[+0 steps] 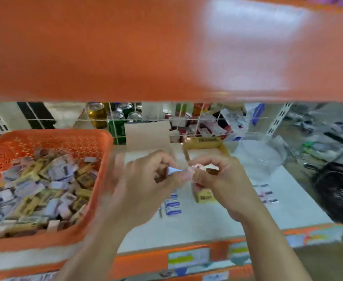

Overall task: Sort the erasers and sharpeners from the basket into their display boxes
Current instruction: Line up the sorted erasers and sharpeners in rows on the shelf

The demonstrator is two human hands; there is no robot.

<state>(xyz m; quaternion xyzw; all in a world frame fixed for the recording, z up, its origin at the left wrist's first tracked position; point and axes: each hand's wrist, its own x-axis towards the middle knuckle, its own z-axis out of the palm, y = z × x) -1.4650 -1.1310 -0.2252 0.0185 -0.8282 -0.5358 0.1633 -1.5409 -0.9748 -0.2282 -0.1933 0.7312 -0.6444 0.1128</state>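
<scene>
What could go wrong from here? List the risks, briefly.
1. The left hand and right hand pinch a small piece between them above the shelf; it could slip and land among the blue boxes.
2. A yellow box, seemingly also gripped by the right hand, may drop.
3. Packets in the basket look alike, so missorting is possible.

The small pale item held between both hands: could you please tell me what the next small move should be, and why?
Probably let the left hand release the small pale item so the right hand can carry it to the cardboard box just behind. Both hands pinch it above the shelf, clear of the orange basket; blur hides what kind it is.
</scene>
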